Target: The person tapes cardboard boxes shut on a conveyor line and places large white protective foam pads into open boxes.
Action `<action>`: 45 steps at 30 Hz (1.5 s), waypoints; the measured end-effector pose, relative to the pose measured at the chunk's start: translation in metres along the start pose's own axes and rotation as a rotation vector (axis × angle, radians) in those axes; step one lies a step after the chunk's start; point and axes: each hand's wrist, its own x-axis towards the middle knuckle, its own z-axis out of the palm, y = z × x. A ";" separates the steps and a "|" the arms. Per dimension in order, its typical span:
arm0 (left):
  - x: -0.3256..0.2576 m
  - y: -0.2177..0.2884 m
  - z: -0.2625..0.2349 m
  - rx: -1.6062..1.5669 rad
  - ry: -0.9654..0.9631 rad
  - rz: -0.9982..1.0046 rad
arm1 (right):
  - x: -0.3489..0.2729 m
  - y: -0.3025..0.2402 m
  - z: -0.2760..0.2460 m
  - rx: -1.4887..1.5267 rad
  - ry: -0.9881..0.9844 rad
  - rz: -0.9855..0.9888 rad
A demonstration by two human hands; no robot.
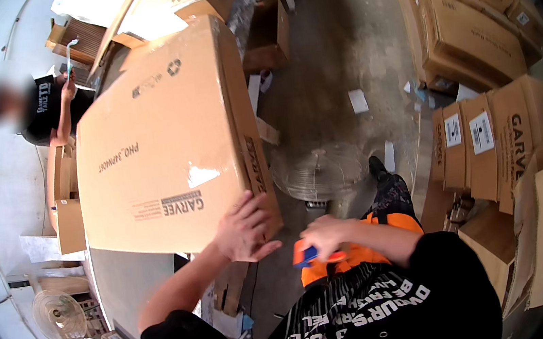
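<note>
A big, flat cardboard box [143,131], its seams covered with shiny clear tape, lies on a grey table [125,285] to my left. My left hand [246,227] rests on the box's near right corner, fingers spread over the edge and thumb apart. Just right of that corner, in front of my waist, my right hand [325,236] is closed around an orange-and-blue hand tool [303,254] that looks like a tape dispenser. The fingers hide part of the tool, and orange cloth at my waist lies right behind it.
A floor fan [320,173] stands beyond my right hand, near my foot. Stacked cartons [474,40] line the right side. An open carton [268,36] sits past the box; paper scraps [358,101] litter the floor. Another person [50,106] stands across the table at far left.
</note>
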 end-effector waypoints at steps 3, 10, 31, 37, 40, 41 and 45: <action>0.038 -0.022 -0.003 -0.077 -0.054 -0.114 | -0.067 0.063 -0.055 0.054 0.137 0.217; 0.193 -0.186 -0.031 0.602 -0.095 -0.237 | -0.104 0.201 -0.163 0.597 0.869 0.409; 0.300 -0.209 -0.057 0.127 0.251 -0.987 | 0.047 0.320 -0.458 1.106 0.311 -0.079; 0.295 -0.202 -0.060 0.103 0.383 -1.149 | 0.134 0.275 -0.483 0.688 -0.246 -0.217; 0.292 -0.199 -0.066 0.036 0.159 -1.199 | 0.059 0.293 -0.436 0.703 -0.294 -0.277; 0.295 -0.201 -0.068 0.075 0.207 -1.173 | 0.037 0.292 -0.405 0.527 -0.239 -0.354; 0.295 -0.204 -0.061 0.104 0.233 -1.184 | 0.071 0.186 -0.376 0.157 -0.445 -0.303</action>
